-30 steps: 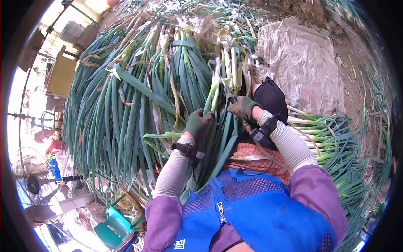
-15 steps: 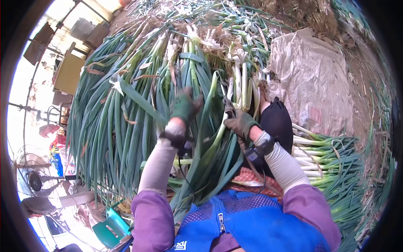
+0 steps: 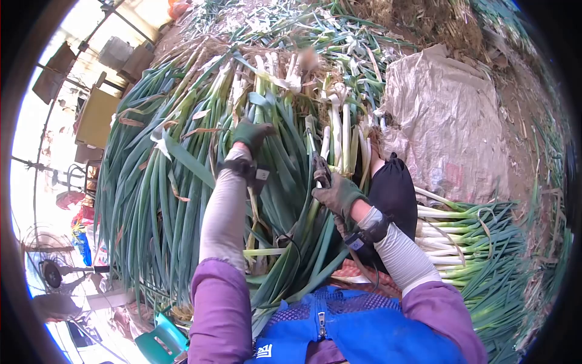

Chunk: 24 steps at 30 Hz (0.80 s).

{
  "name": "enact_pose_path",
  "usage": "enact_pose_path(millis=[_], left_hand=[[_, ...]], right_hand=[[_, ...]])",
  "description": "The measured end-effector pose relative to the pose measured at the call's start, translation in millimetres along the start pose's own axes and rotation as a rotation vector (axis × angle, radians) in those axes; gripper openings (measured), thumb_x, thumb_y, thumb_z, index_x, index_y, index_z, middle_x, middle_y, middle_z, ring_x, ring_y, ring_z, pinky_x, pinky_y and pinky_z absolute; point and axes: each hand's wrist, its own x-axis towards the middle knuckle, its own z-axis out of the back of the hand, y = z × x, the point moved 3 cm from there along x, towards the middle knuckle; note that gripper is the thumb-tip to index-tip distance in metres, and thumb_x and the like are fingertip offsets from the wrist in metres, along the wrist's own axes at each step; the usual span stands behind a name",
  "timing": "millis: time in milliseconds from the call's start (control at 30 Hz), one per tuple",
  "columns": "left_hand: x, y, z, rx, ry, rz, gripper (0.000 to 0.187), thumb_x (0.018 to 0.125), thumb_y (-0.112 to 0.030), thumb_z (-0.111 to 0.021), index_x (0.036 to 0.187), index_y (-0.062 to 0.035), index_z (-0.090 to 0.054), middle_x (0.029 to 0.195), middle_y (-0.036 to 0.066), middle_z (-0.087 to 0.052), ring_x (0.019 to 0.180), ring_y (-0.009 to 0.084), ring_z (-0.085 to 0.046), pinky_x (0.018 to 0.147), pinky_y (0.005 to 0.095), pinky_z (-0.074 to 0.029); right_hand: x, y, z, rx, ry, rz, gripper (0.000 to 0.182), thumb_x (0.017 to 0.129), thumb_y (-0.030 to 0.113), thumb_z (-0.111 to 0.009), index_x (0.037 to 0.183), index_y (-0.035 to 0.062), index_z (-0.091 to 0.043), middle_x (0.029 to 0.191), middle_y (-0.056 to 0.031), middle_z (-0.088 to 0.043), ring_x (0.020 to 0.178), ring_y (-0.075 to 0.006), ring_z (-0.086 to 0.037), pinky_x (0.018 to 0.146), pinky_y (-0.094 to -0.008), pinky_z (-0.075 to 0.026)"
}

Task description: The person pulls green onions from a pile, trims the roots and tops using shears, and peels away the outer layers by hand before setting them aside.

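My right hand (image 3: 339,195), in a dark green glove, is wrapped around what looks like an air blow gun (image 3: 321,170), its thin nozzle pointing away from me. A hose runs from it down past my wrist. Beside the nozzle lies a long green onion (image 3: 310,126). My left hand (image 3: 250,134), gloved too, rests on the big heap of green onions (image 3: 163,200), fingers curled among the stalks; whatever they grip is hidden. Several thick white onion stems (image 3: 345,130) lie just beyond the gun. A small blurred brown thing (image 3: 308,59) is over the far root ends.
To the right of my dark-clothed knee (image 3: 394,194) lie cleaned green onions (image 3: 479,242) with white stems. A pale woven sack (image 3: 445,121) covers ground behind them. At left stand a fan (image 3: 51,273) and a green plastic chair (image 3: 162,341). Leaf scraps (image 3: 273,24) litter the far ground.
My left hand has moved left and away from me, onto the heap's stalks; its fingers were spread and blurred before. The right hand with the blow gun has shifted slightly left and nearer.
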Motion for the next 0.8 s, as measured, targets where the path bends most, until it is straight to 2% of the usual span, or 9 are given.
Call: enact_pose_path(millis=[67,167,267,300,400,467,567,700,800], left_hand=[[-40,-18,26,-0.487,0.093,-0.028,0.03,0.076,-0.004,-0.072,0.104,-0.0006,-0.064,0.087,0.008,-0.068,0.075,0.0185,-0.065,0.069,0.0324,-0.053],[-72,-17,82,-0.73,0.134,-0.066,0.034,0.075,-0.003,-0.074,0.106,0.0023,-0.061,0.092,0.009,-0.068,0.08,0.0189,-0.065,0.073,0.0307,-0.052],[-130,-48,139,-0.593,0.143,-0.205,0.03,0.08,-0.003,-0.07,0.108,0.0045,-0.06,0.094,0.01,-0.068,0.083,0.0189,-0.065,0.082,0.0295,-0.051],[-138,-43,155,-0.641,0.189,-0.217,0.029,0.084,-0.007,-0.066,0.11,0.0045,-0.06,0.095,0.009,-0.069,0.083,0.0182,-0.065,0.083,0.0298,-0.05],[-171,-36,183,-0.414,0.167,-0.386,0.029,0.085,-0.008,-0.063,0.112,0.004,-0.061,0.098,0.008,-0.067,0.085,0.0167,-0.064,0.082,0.0296,-0.051],[-216,-65,189,-0.64,0.197,-0.256,0.024,0.086,-0.008,-0.063,0.107,0.004,-0.063,0.101,0.008,-0.065,0.086,0.0179,-0.064,0.083,0.0303,-0.052],[-260,-89,192,-0.547,0.242,-0.321,0.033,0.088,-0.008,-0.063,0.119,0.0025,-0.058,0.104,0.007,-0.064,0.088,0.0162,-0.064,0.081,0.0283,-0.052],[-263,-70,171,-0.637,0.298,-0.129,0.045,0.082,-0.013,-0.071,0.123,0.0008,-0.056,0.099,0.005,-0.065,0.081,0.0137,-0.062,0.073,0.0269,-0.052],[-276,-77,132,-0.543,0.421,-0.145,0.047,0.083,-0.01,-0.07,0.125,0.0004,-0.054,0.102,0.005,-0.064,0.087,0.0124,-0.061,0.078,0.0265,-0.051]], right_hand=[[5,-10,-5,0.024,-0.019,0.039,0.063,0.072,0.042,-0.066,0.108,-0.0089,-0.061,0.099,-0.0312,-0.065,0.1,-0.0389,-0.065,0.085,-0.0397,-0.051],[-10,3,0,0.039,-0.021,0.045,0.063,0.071,0.042,-0.066,0.106,-0.0101,-0.061,0.098,-0.0317,-0.065,0.099,-0.0382,-0.066,0.085,-0.0392,-0.051],[2,-12,-13,-0.074,-0.046,-0.01,0.061,0.072,0.042,-0.065,0.104,-0.0099,-0.062,0.1,-0.0324,-0.065,0.1,-0.0382,-0.065,0.085,-0.0398,-0.051],[10,-24,-22,-0.076,-0.1,0.041,0.059,0.073,0.045,-0.069,0.101,-0.0063,-0.063,0.094,-0.0288,-0.066,0.091,-0.0387,-0.066,0.079,-0.042,-0.052],[-12,-12,-17,-0.112,-0.014,0.21,0.058,0.074,0.045,-0.069,0.104,-0.0041,-0.062,0.091,-0.0267,-0.066,0.089,-0.0376,-0.067,0.078,-0.0413,-0.052],[-2,-29,-29,-0.025,-0.076,0.137,0.058,0.075,0.045,-0.069,0.106,-0.0031,-0.061,0.09,-0.0255,-0.067,0.088,-0.0375,-0.067,0.077,-0.0409,-0.052],[0,-42,-35,-0.001,-0.072,0.145,0.059,0.075,0.045,-0.066,0.114,0.0014,-0.061,0.101,-0.031,-0.063,0.095,-0.0403,-0.064,0.083,-0.042,-0.051],[-2,-10,-32,-0.012,0.13,0.476,0.052,0.076,0.04,-0.069,0.115,0.0059,-0.061,0.096,-0.0259,-0.065,0.09,-0.0371,-0.065,0.08,-0.0415,-0.051],[-18,74,-15,-0.047,0.152,0.438,0.045,0.079,0.037,-0.069,0.113,0.0084,-0.062,0.094,-0.0238,-0.066,0.088,-0.0355,-0.066,0.078,-0.0412,-0.052]])
